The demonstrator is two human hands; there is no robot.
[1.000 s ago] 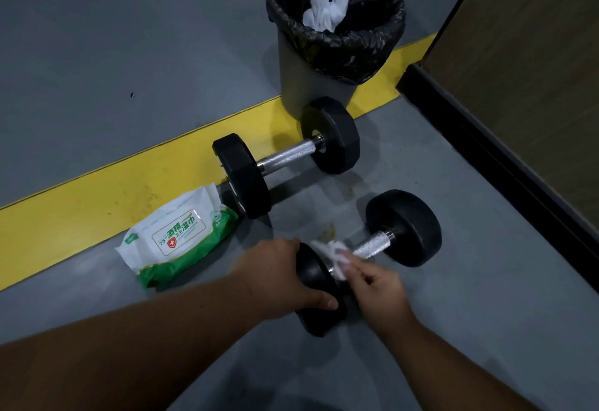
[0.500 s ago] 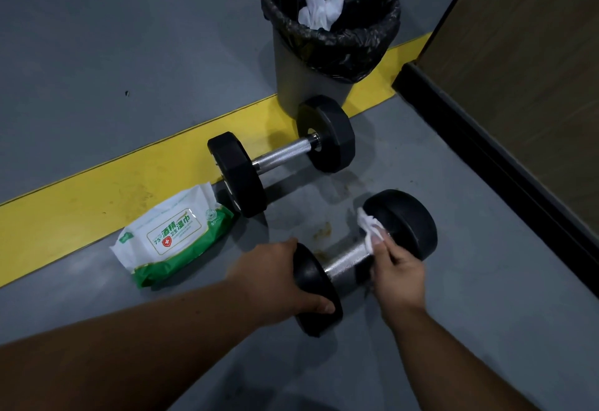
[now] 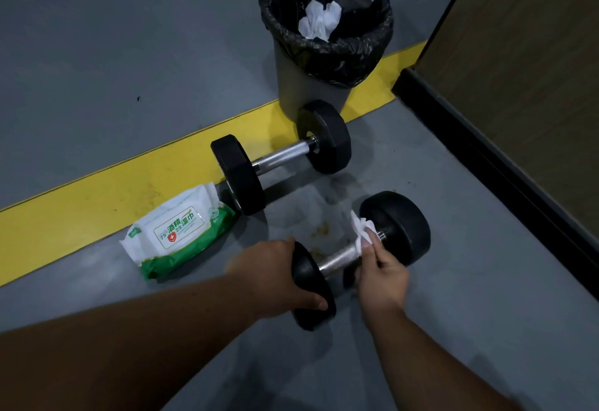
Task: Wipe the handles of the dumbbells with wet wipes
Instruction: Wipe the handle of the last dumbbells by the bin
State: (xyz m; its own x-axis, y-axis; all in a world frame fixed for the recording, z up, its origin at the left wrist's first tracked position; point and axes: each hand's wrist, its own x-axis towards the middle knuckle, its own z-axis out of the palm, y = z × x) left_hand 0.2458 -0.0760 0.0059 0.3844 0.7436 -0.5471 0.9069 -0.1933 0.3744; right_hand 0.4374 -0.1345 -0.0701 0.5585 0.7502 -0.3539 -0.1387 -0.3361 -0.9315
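At the far left a pack of wet wipes lies flat on the grey floor, partly over the yellow line, and its right end is just beside the near weight of the far dumbbell. This dumbbell lies across the yellow line with its chrome handle bare, and its far weight is close against the bin, which has a black liner and crumpled white wipes inside.

More to the front, the left hand is closed over the near black weight of the near dumbbell — palm on the outer face, thumb curled over the rim — so it holds the dumbbell against rolling. To its right the chrome handle shows bare in the middle. Then comes the right hand: its fingers are folded around a white wet wipe and press it on the far end of the handle, just beside the round far weight.

The dumbbell is surely heavy and stiff, and with round weights it will roll easily on the smooth floor (the floor near it looks a little wet or stained). Therefore the best place to hold is the weight, as the left hand does. The wipe is thin, soft and damp — it can bunch or tear on the knurled metal, so it is better to wrap it around the bar and slide with moderate pressure.
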